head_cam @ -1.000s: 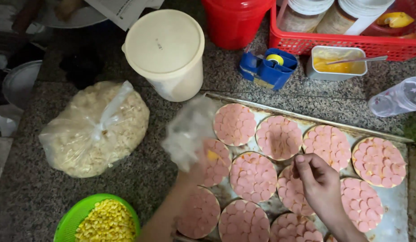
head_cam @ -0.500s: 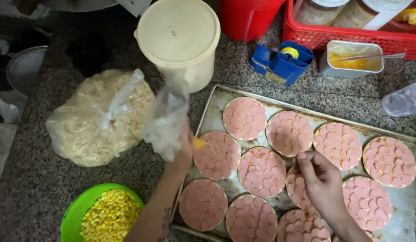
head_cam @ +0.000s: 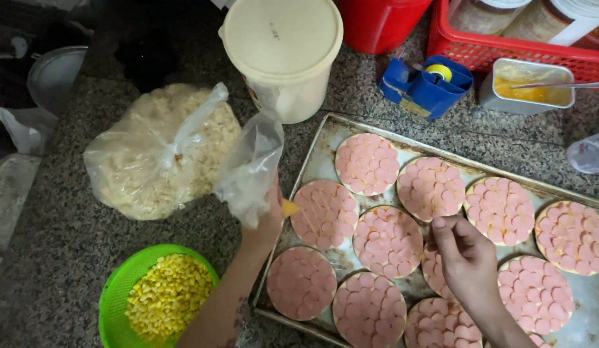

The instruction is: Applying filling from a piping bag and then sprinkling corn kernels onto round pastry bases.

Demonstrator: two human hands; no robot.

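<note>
Even, fairly bright overhead light falls on the metal tray (head_cam: 325, 145) and granite counter (head_cam: 67, 238), soft glare whitens the clear plastic bag (head_cam: 251, 164), while the far left corner sinks into dim, slightly blurred shadow.

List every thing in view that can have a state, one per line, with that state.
Left hand: gripping a clear piping bag, yellow tip towards the tray.
Right hand: fingers curled, resting on the rounds.
Baking tray: filled with sausage-topped rounds.
Cream bucket: lid on.
Bag of white pieces: knotted shut.
Green colander: holding corn kernels.
Metal tub: open, yellow sauce and a utensil inside.
</note>
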